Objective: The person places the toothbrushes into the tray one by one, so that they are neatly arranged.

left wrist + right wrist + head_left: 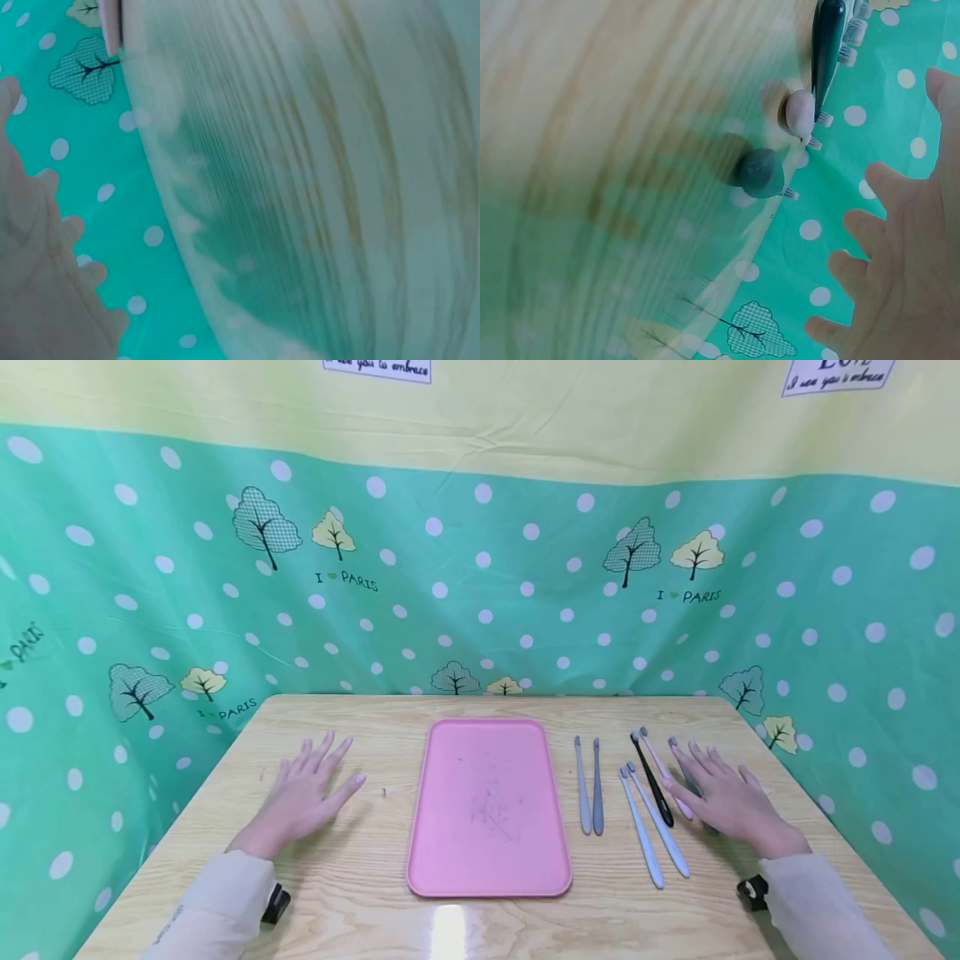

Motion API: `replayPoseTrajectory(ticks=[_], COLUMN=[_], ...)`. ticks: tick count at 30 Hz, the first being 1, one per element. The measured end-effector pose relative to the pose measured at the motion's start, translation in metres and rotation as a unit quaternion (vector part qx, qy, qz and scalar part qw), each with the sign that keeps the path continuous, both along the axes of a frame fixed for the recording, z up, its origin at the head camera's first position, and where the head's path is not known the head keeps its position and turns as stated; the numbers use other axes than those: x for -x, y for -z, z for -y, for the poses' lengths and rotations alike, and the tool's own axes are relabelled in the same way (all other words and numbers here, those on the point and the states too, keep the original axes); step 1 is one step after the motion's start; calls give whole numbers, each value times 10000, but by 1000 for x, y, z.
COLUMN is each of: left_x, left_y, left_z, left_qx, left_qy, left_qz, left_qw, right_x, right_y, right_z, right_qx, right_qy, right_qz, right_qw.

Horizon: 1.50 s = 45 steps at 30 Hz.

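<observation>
My left hand [302, 795] hovers over the left part of the table, fingers spread and straight, holding nothing. On the other side my right hand [726, 800] is held palm down with its fingers spread. It overlaps a dark grey toothbrush [711, 830] and the end of a pink toothbrush [662, 765] in the head view. A black toothbrush [652, 781] lies beside the pink one. Nearer the front are two light blue toothbrushes [643, 831]. Further left, a grey-blue toothbrush [582, 789] and a darker one [597, 789] lie side by side. The right wrist view shows the palm [915, 247] apart from the brush handles.
A pink rectangular tray [491, 868] with dark marks on its surface lies mid-table between the hands. The wooden table [360, 868] ends at a green dotted curtain [480, 585] behind and at both sides. Each wrist carries a small black device [277, 903].
</observation>
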State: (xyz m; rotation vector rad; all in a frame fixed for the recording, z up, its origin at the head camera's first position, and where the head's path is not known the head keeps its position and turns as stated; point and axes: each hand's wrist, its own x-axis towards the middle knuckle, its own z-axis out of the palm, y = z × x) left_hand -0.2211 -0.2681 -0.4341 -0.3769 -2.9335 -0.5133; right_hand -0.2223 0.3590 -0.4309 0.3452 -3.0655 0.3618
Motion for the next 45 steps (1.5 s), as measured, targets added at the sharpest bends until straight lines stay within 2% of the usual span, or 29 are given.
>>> replayPoseTrajectory(ticks=[5, 10, 18, 22, 28, 34, 39, 45], left_x=[3, 3, 3, 4, 5, 4, 1, -3], left_y=[6, 3, 5, 8, 10, 12, 17, 21], left_z=[-3, -10, -21, -29, -41, -54, -66, -79], left_qx=[-807, -1356, -2166, -2430, -2642, -2820, -3169, -3640], left_qy=[146, 157, 362, 491, 362, 300, 419, 633], left_qz=[339, 638, 723, 755, 1009, 1315, 1489, 1843], left_qw=[9961, 9886, 9729, 9658, 9585, 9499, 9358, 9108], right_x=[0, 0, -2, -3, -4, -6, -8, -8], right_y=[0, -1, -3, -5, -5, -7, -7, -6], right_z=[2, 4, 10, 14, 22, 34, 41, 47], right_qx=[29, 45, 261, 329, 403, 300, 274, 272], right_qy=[-30, -71, -153, -169, -186, -414, -611, -760], right_qz=[67, 70, 145, 131, 60, -226, -356, -420], right_qw=[10000, 9999, 9994, 9992, 9990, 9984, 9971, 9959])
